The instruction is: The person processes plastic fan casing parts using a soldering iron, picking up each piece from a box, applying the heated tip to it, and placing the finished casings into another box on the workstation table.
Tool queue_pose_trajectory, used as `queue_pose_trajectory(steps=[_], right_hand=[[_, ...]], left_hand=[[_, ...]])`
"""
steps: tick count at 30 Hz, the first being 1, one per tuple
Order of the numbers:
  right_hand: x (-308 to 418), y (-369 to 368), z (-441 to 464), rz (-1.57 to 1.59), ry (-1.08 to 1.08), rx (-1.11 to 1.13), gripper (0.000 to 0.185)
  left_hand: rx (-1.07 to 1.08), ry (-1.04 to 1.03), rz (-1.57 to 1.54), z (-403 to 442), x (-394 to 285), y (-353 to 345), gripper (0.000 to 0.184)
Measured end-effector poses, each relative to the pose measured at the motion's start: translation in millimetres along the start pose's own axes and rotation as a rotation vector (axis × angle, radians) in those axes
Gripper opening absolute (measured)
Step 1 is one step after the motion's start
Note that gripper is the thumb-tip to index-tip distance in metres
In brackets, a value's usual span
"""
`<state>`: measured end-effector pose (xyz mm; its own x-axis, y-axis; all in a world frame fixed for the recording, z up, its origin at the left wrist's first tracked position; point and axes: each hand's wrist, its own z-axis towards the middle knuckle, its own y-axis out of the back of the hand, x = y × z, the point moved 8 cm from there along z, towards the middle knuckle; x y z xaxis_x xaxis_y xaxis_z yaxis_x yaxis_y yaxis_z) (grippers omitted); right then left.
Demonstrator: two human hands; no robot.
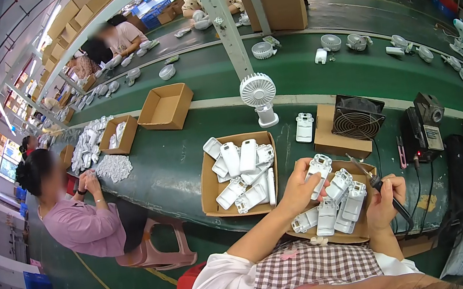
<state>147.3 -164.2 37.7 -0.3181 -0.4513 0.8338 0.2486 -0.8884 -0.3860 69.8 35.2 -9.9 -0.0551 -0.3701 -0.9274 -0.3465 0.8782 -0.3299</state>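
- Your left hand [299, 188] pinches a white plastic housing [320, 170] between thumb and fingers, holding it above the near cardboard box [360, 235].
- Your right hand [387, 200] is closed around the black handle of a soldering iron [378, 183]; the iron's metal end points up and left, towards the housing. Whether the tip touches it, you cannot tell from this view.
- Below your hands, the near cardboard box holds a heap of similar housings [326, 216], several overlapping and lying at different angles.
- To the left of that box, a second cardboard box [211, 199] on the desk [158, 177] holds more white casings [248, 156], piled loosely.
- Beyond the boxes, a small white fan [258, 89] stands upright on its base, facing you.
- Just right of the fan, a single housing [304, 127] lies on the desk, beside a closed carton [328, 140].
- A black cooling fan [355, 123] with a round grille sits tilted by that carton.
- Further right stands a black soldering station [422, 137] with a red light lit.
- On your far left, a co-worker [81, 210] in a pink top sits at the desk, hands together, near a pile of small white parts [114, 168].
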Motion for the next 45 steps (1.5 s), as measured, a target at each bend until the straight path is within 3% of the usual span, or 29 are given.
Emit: queue_pose_trajectory(steps=[45], right_hand=[[1,-3,-1,-0.024,-0.054,0.033,0.015]], left_hand=[[-0.006,0.020,0.043,1,1,-1,0.028]])
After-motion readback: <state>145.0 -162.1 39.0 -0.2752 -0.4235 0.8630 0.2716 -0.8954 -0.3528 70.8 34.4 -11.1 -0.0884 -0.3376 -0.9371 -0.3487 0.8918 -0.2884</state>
